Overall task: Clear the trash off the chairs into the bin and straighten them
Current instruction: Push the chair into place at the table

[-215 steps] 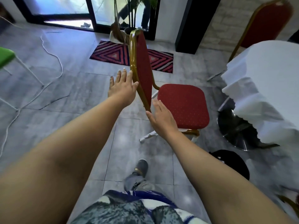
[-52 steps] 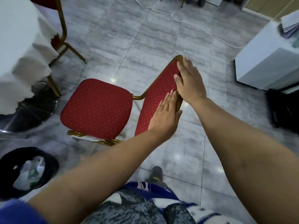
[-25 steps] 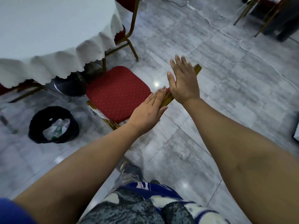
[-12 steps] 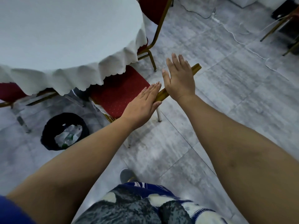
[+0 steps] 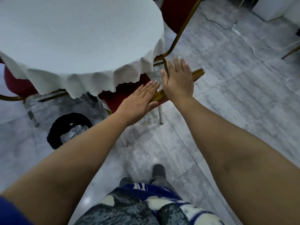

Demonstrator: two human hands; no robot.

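A red chair with a gold frame (image 5: 197, 73) stands at the edge of the round table, its seat (image 5: 123, 93) mostly under the hanging tablecloth. My left hand (image 5: 139, 99) lies flat against the near end of the backrest, fingers straight. My right hand (image 5: 177, 80) rests palm-down on the top rail, fingers spread. Neither hand curls around the rail. A black bin (image 5: 55, 132) stands on the floor to the left of the chair, with clear plastic trash (image 5: 73, 132) inside it. My left forearm covers part of the bin.
The white-clothed round table (image 5: 78, 38) fills the upper left. A second red chair (image 5: 177, 12) stands at the table's far right side, and a third (image 5: 16, 82) is at its left. A white cable (image 5: 253, 49) runs across the grey tiled floor on the right.
The chair has slid further under the table; more of its seat is hidden by the tablecloth. Both hands stayed flat on the backrest and moved forward with it.
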